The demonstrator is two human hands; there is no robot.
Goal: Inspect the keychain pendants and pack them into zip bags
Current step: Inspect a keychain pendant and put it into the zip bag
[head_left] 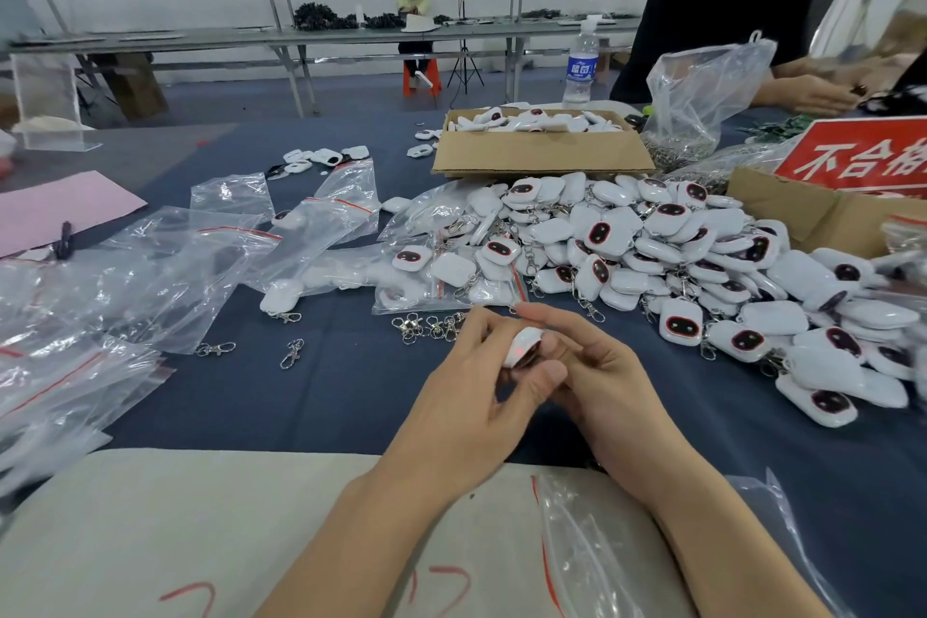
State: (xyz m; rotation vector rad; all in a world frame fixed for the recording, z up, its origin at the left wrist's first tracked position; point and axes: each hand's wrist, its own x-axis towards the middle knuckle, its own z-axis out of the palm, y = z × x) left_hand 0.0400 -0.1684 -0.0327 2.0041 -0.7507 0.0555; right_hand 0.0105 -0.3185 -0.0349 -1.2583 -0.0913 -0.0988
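A: What is shown in the head view, nearest the camera?

B: A single white pendant [521, 347] is gripped between both hands above the dark blue table [321, 396]. The left hand [469, 396] is curled around it from below, with the thumb pressed near its edge; the fingers of the right hand [597, 366] are closed over it from the right. A small red glow is seen on its side.

A: Where are the other pendants placed?

B: A large pile of pendants [677, 256], white with dark red-rimmed faces, is heaped to the right. An open cardboard box [542, 151] behind the pile is filled with more. Clear zip bags [165, 266] with red seal lines are scattered to the left, some with pendants inside. Loose metal clasps [431, 327] are laid just beyond the hands. One empty zip bag [592, 547] is draped by the right forearm.
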